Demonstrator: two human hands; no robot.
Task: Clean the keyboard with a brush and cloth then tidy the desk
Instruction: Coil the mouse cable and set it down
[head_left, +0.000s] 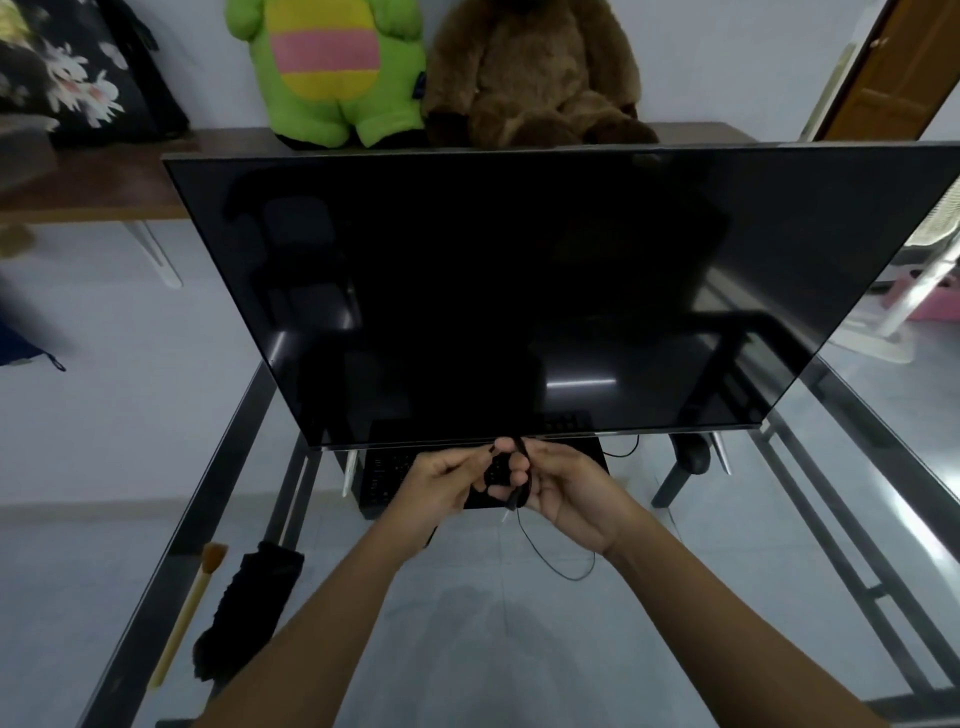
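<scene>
1 head view, forward-down, close over the glass desk (857, 467)

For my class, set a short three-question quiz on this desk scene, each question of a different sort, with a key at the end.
1. True or false: the brush lies on the glass desk beside the black cloth, and neither hand touches it.
2. What are the left hand and the right hand holding between them? A) the brush B) a thin black cable C) the cloth
3. Fill in: the keyboard sits partly under the lower edge of the dark ____.

Key
1. True.
2. B; the cable loops down from the hands onto the desk.
3. Monitor, which is switched off.
</scene>
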